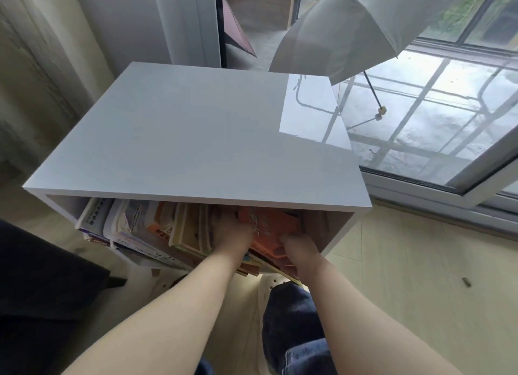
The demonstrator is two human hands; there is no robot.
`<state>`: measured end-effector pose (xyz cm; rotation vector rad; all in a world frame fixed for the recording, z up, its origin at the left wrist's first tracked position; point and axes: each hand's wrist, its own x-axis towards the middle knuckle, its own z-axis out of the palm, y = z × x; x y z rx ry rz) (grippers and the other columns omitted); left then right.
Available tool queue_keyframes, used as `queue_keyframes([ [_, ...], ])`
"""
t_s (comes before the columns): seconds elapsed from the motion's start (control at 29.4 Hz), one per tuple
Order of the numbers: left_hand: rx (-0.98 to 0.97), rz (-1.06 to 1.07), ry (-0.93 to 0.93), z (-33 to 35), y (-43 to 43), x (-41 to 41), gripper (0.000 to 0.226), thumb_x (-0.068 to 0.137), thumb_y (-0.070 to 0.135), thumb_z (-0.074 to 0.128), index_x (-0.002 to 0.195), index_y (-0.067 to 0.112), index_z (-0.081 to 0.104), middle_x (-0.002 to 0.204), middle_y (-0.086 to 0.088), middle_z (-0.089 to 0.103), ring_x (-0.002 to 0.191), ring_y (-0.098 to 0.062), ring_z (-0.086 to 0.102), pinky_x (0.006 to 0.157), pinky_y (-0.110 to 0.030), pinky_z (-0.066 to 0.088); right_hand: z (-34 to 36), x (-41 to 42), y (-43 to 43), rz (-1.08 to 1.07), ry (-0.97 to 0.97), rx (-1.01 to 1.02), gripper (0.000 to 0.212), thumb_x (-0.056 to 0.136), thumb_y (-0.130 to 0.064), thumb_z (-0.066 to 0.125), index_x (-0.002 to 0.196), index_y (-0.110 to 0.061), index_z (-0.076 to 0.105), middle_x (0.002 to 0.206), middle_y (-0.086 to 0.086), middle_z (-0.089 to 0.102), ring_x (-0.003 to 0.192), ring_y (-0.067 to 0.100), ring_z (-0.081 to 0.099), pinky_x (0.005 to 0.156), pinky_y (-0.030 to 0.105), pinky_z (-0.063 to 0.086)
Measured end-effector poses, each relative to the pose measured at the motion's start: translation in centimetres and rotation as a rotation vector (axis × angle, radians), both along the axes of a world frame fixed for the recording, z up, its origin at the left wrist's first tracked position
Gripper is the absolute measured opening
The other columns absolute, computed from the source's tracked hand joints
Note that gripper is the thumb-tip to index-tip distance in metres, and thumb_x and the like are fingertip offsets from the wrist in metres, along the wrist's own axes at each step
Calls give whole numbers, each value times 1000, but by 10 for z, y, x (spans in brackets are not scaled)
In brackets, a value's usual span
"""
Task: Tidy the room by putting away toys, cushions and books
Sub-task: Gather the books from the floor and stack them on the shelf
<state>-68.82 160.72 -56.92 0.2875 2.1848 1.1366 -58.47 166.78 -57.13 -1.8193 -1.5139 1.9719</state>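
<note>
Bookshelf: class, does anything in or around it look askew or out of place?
Yes. The books slump sideways in the white shelf and jut past its front edge rather than standing upright. The right hand grips an orange book. An open umbrella sits behind the shelf.

Pale floor; barred window; curtain

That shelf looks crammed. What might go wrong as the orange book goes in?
The shelf is packed with leaning books, so forcing the orange book in may bend covers or jam it. The left hand sits between that stack and the orange book; its fingers might get pinched. The right hand grips the book near jutting books, which might slide out.
</note>
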Motion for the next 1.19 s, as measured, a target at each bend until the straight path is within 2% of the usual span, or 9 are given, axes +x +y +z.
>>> queue_keyframes([
  [0.07,-174,28,216,-1,2,6,45,84,8,54,128,4,45,133,-19,40,98,-36,60,75,-37,50,-1,1,-1,12,-2,16,13,95,-18,47,93,-9,55,82,8,59,62,17,54,56,23,42],
  [0.17,-266,82,324,-2,10,12,58,87,16,58,137,4,30,140,-20,27,107,-41,55,82,-42,48,-3,2,0,16,-8,40,14,93,-19,48,94,-8,57,92,13,65,68,21,58,57,23,43],
  [0.27,-198,157,185,-19,20,9,58,84,21,63,134,6,37,127,-18,50,105,-38,59,82,-42,53,-3,5,4,5,-18,34,15,93,-16,47,85,-10,58,98,17,67,75,23,59,58,23,45],
  [0.37,-63,264,-75,-30,22,1,48,67,29,73,106,7,61,100,-15,68,87,-34,67,77,-48,57,-9,9,8,7,-32,33,16,93,-17,47,82,-12,57,96,16,66,73,21,59,59,23,44],
  [0.54,-30,318,-212,-28,15,-14,28,69,17,78,89,3,64,87,-16,69,80,-32,68,77,-49,57,-9,4,4,14,-8,43,17,91,-17,47,78,-13,56,88,12,64,70,22,58,61,27,47],
  [0.71,105,193,-170,-5,0,-7,13,76,6,71,76,12,60,83,-6,63,77,-23,61,68,-30,50,1,7,-6,7,78,159,13,91,-16,53,103,-17,50,104,9,60,89,24,58,81,36,50],
  [0.85,136,115,-54,29,-24,-13,14,76,9,73,83,7,61,82,-11,64,75,-25,62,66,-30,51,9,13,-28,16,147,226,26,89,-19,60,109,-27,46,107,0,57,80,10,53,61,22,47],
  [0.99,158,20,125,65,-63,-7,37,70,12,78,95,13,52,87,-6,63,76,-26,65,70,-37,57,26,22,-50,-21,179,213,57,86,-34,63,135,-21,38,129,6,53,111,27,55,96,44,47],
  [1.19,244,-30,151,104,-133,2,33,73,17,77,94,23,52,92,-2,62,77,-22,66,67,-38,59,57,19,-86,40,197,90,92,82,-54,62,150,-19,11,149,13,35,132,37,42,105,53,36],
])
